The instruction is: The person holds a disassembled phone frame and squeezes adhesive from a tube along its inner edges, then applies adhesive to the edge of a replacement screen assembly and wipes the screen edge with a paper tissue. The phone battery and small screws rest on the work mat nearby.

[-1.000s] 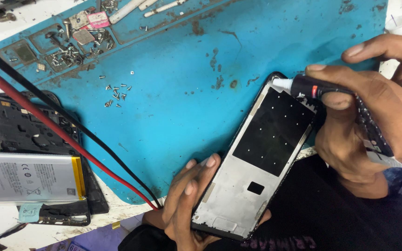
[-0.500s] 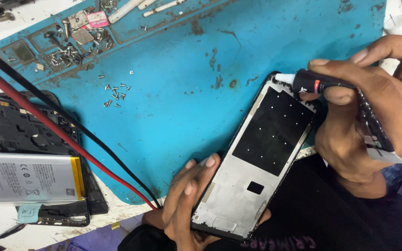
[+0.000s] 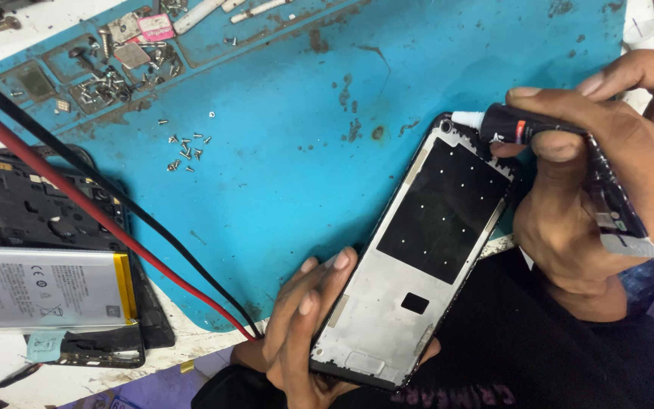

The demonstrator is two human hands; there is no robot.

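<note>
A: What did the left hand (image 3: pixel 308 326) have?

B: It gripped the lower end of a phone frame (image 3: pixel 418 250), fingers wrapped over its left edge and the palm under it. The frame lay tilted, its bottom off the bench edge over the person's dark lap, its top corner resting on the blue work mat (image 3: pixel 281 151).

A: And the right hand (image 3: pixel 599 189)?

B: It was closed around a black glue tube (image 3: pixel 562 159), thumb pressed on top. The tube's white nozzle (image 3: pixel 465 117) sat at the frame's top edge, just beside the corner camera hole. It probably touched the rim, though the view was too coarse to be sure.

A: What else lay around?

B: A scatter of tiny screws (image 3: pixel 185 148) on the mat, well apart from the frame. More parts sat in the mat's tray compartments (image 3: pixel 107 76) at the far left. A red cable (image 3: pixel 77 204) and a black cable (image 3: pixel 115 193) ran side by side diagonally across the mat. Left of them lay an opened phone body (image 3: pixel 32 212) with a silver battery (image 3: pixel 43 288) on top.
</note>
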